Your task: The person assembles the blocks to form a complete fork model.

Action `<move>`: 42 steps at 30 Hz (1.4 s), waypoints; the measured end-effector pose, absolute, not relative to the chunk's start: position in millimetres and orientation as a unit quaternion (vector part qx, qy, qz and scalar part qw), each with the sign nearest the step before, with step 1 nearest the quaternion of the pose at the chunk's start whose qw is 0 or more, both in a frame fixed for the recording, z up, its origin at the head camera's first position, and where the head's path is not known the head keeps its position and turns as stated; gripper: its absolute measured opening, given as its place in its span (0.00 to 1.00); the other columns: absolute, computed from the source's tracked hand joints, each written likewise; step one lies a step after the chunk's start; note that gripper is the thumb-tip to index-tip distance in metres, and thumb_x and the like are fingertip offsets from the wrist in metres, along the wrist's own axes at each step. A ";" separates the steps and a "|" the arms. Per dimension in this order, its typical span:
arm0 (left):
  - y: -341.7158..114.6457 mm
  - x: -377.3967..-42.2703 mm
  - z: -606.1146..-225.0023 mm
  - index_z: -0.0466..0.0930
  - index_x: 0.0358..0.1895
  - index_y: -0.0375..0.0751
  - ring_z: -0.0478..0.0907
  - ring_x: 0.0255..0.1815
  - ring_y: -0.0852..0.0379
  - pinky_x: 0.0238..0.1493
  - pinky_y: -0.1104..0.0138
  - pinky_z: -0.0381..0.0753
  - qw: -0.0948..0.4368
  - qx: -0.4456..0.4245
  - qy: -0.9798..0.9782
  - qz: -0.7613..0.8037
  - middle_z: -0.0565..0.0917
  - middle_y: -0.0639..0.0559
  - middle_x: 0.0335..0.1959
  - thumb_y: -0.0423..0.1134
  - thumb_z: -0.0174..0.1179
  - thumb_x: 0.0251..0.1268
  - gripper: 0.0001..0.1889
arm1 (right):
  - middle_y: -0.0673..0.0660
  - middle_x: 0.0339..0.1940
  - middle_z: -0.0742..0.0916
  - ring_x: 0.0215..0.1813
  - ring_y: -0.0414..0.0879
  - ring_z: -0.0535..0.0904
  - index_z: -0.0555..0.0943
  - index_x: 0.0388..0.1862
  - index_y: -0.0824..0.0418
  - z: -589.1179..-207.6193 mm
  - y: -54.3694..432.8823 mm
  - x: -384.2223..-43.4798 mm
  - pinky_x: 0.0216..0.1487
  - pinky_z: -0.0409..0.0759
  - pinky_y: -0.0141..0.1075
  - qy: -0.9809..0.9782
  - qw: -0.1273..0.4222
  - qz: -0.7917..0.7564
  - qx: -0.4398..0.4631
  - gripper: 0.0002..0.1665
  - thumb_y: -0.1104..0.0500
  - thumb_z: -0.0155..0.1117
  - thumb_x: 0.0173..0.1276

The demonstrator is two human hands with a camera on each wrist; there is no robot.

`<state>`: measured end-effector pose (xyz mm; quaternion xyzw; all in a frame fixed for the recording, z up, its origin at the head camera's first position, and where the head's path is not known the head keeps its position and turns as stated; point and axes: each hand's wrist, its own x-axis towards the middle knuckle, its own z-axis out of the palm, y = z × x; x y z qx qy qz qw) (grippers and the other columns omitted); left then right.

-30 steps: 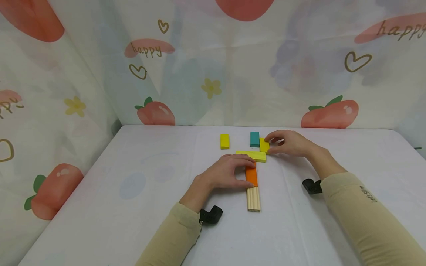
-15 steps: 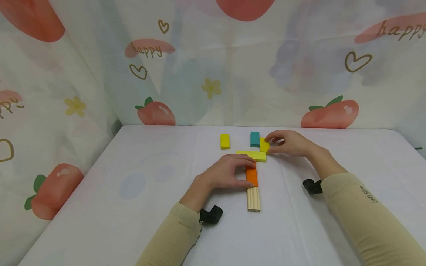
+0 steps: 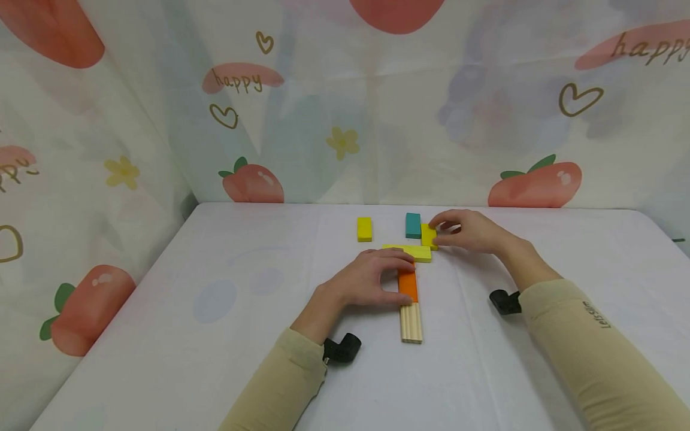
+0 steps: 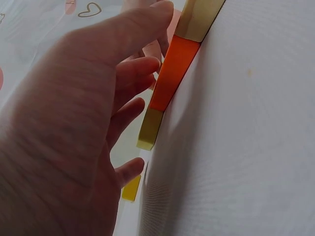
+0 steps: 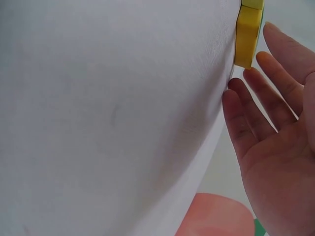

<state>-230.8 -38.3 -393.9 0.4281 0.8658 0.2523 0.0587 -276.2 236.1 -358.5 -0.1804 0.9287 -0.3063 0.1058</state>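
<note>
My left hand (image 3: 372,278) hovers over or lightly rests on an orange block (image 3: 408,286), its thumb near the joint with a plain wooden block (image 3: 411,323); contact is unclear. A lime-yellow block (image 3: 417,254) lies crosswise at the orange block's far end. At the right, my right hand (image 3: 466,230) has thumb and fingertips beside a short yellow block (image 3: 428,236), seeming to touch its edge. That block sits against a teal block (image 3: 412,225). The right wrist view shows relaxed fingers around the end of the yellow block (image 5: 247,37). Left fingers partly cover the lime-yellow block.
Another yellow block (image 3: 364,229) lies apart, left of the teal one. A white cloth (image 3: 215,359) covers the table. Behind it hangs a printed curtain (image 3: 409,120) with fruit and hearts. Black wrist cameras (image 3: 342,348) sit under both forearms.
Left hand and most blocks stay where they were. The right thumb has shifted very slightly away from me, and the short yellow block's near end has moved a touch right.
</note>
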 end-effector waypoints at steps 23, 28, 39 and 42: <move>-37.6 -231.1 -392.8 0.80 0.64 0.53 0.64 0.70 0.68 0.75 0.59 0.56 0.066 0.427 0.869 0.241 0.75 0.63 0.67 0.56 0.67 0.63 0.27 | 0.68 0.61 0.80 0.61 0.65 0.75 0.79 0.63 0.65 -358.3 231.4 -274.2 0.62 0.75 0.58 0.931 0.106 -0.305 -0.168 0.26 0.54 0.69 0.70; -37.4 -230.8 -392.8 0.80 0.64 0.53 0.64 0.70 0.68 0.74 0.60 0.56 0.068 0.424 0.870 0.241 0.75 0.63 0.67 0.56 0.67 0.63 0.27 | 0.68 0.61 0.80 0.61 0.65 0.75 0.79 0.63 0.64 -358.3 230.5 -274.4 0.62 0.75 0.58 0.932 0.109 -0.306 -0.162 0.26 0.54 0.70 0.70; -37.2 -230.8 -393.5 0.80 0.65 0.54 0.64 0.69 0.69 0.75 0.59 0.55 0.071 0.420 0.872 0.242 0.75 0.64 0.66 0.57 0.67 0.63 0.28 | 0.67 0.60 0.80 0.60 0.65 0.75 0.79 0.62 0.65 -359.4 231.4 -274.6 0.62 0.76 0.57 0.931 0.106 -0.307 -0.168 0.26 0.55 0.70 0.70; -36.9 -230.4 -393.1 0.79 0.65 0.54 0.64 0.70 0.68 0.75 0.58 0.55 0.073 0.419 0.872 0.242 0.74 0.64 0.67 0.57 0.67 0.63 0.28 | 0.67 0.59 0.81 0.59 0.64 0.76 0.79 0.62 0.65 -359.4 231.7 -274.4 0.61 0.76 0.57 0.930 0.105 -0.307 -0.170 0.25 0.55 0.70 0.70</move>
